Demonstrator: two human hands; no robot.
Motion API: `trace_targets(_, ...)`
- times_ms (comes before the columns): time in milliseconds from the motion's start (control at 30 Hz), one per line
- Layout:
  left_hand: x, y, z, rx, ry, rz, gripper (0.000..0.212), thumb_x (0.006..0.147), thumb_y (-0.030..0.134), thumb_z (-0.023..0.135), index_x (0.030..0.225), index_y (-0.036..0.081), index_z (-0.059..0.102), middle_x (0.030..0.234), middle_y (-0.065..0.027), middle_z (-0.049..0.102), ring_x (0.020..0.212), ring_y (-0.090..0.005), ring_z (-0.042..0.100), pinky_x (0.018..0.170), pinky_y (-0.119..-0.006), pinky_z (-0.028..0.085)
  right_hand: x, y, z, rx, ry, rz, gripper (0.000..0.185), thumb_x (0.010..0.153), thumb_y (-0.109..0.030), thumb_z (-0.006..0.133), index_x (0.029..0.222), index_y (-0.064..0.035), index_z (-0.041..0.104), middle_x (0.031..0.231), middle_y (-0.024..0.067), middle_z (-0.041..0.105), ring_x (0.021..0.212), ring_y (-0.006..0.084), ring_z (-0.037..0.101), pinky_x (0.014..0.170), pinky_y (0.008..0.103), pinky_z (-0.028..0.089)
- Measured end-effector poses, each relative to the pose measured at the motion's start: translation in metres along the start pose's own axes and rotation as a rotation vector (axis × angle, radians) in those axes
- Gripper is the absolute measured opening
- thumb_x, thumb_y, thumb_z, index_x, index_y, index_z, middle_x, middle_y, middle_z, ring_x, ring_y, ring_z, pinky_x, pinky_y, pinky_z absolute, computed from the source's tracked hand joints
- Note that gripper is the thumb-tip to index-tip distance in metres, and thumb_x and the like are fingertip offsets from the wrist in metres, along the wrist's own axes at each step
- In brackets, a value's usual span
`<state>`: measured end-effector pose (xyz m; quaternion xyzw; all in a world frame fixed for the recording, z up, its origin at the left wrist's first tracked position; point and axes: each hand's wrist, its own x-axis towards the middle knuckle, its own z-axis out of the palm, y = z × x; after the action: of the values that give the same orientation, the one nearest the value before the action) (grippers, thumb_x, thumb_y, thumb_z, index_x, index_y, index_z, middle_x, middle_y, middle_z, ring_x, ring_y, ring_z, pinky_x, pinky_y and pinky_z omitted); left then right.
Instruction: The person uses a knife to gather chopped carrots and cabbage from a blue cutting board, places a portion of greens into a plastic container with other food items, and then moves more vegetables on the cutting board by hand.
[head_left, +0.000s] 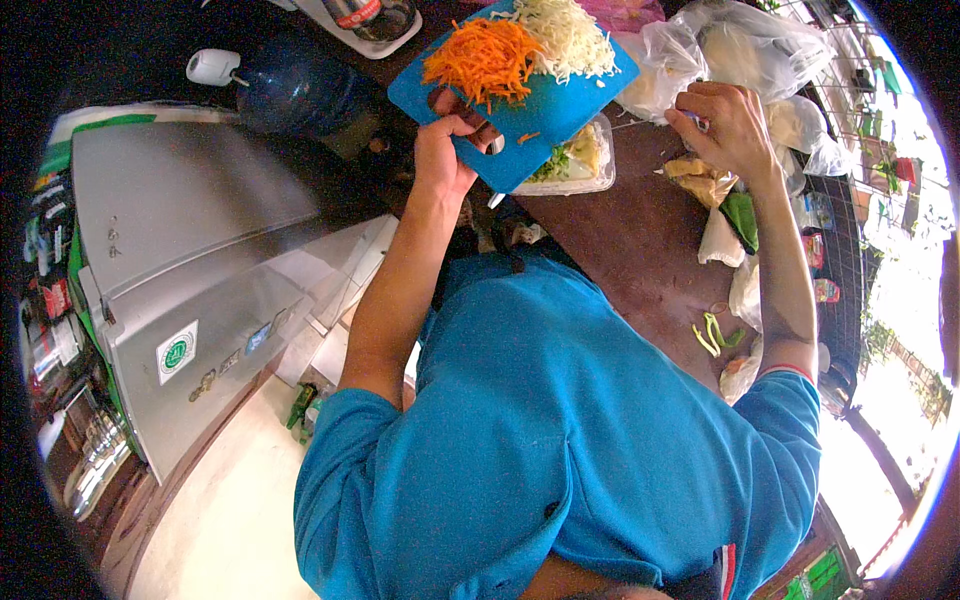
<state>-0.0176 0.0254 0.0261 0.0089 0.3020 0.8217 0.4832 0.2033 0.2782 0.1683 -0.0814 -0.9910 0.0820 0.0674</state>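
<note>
My left hand (448, 154) grips the near left edge of a blue cutting board (570, 112) by its handle hole, holding it raised and tilted. On the board lie a heap of shredded carrot (484, 60) and a heap of shredded cabbage (574, 41). Partly hidden beneath it, a clear plastic container (606, 161) holds chopped greens (551, 166) and pale food pieces. My right hand (724, 127) is to the right of the board, above the table, its fingers curled. Something small shows between thumb and fingers, too unclear to name.
Plastic bags (750, 49) and a green peel or leaf (741, 221) lie along the right side of the brown table (637, 247), with green trimmings (716, 334) nearer me. To the left stand a grey refrigerator (195, 217) and a large water bottle (300, 86) with a white pump (214, 67).
</note>
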Motion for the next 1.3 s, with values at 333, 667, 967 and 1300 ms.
trace_targets(333,0.007,-0.005,0.001,0.003,0.062,0.030,0.063,0.068,-0.007,0.043,0.127,0.013,0.052,0.121,-0.0064,0.057,0.103,-0.0224,0.059,0.078,-0.039,0.055,-0.006,0.005,0.010,-0.050,-0.024,0.004,0.026,0.087,-0.026,0.063,0.074,-0.0036,0.064,0.067,0.0120,0.058,0.062,0.0328,0.061,0.058,0.0446,0.048)
trace_targets(667,-0.001,-0.003,0.019,0.064,0.170,0.073,0.041,0.065,-0.002,0.050,0.104,0.012,0.054,0.087,-0.0057,0.053,0.071,-0.0222,0.052,0.053,-0.035,0.046,-0.001,-0.012,0.016,-0.032,0.083,0.123,0.027,0.090,-0.028,0.063,0.076,-0.0055,0.064,0.065,0.0103,0.059,0.061,0.0325,0.062,0.056,0.0435,0.048)
trace_targets(967,-0.005,-0.002,0.008,0.042,0.156,0.020,0.054,0.068,-0.008,0.044,0.118,0.009,0.053,0.114,-0.0088,0.059,0.100,-0.0251,0.062,0.074,-0.041,0.059,0.015,-0.026,0.029,-0.100,0.162,0.089,0.027,0.091,-0.031,0.062,0.078,-0.0077,0.067,0.070,0.0088,0.062,0.065,0.0325,0.064,0.056,0.0436,0.050)
trace_targets(1300,-0.007,-0.002,0.008,0.063,0.171,0.015,0.054,0.067,-0.008,0.045,0.118,0.009,0.054,0.101,-0.0060,0.056,0.085,-0.0209,0.059,0.071,-0.039,0.057,0.019,-0.024,0.021,-0.059,0.109,0.033,0.023,0.089,-0.028,0.065,0.079,-0.0077,0.068,0.070,0.0068,0.063,0.063,0.0294,0.064,0.056,0.0417,0.050)
